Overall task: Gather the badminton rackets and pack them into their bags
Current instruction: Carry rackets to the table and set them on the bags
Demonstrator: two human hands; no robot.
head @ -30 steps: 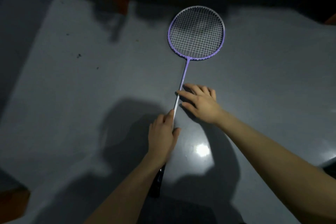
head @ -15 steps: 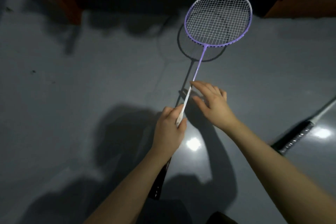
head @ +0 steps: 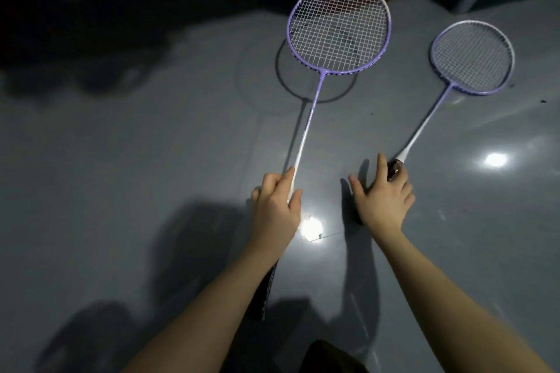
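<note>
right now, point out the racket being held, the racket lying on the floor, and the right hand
held racket (head: 338,28): head view, on the strings of its head.
floor racket (head: 472,58): head view, on the strings of its head.
right hand (head: 383,200): head view, on the back of the hand, over that racket's handle.

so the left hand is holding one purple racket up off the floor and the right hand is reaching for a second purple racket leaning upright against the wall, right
Not quite. The second racket lies flat on the floor, not against a wall, as the head view shows. The rest holds: the left hand holds the first racket raised, and the right hand is at the second one's handle.
</note>
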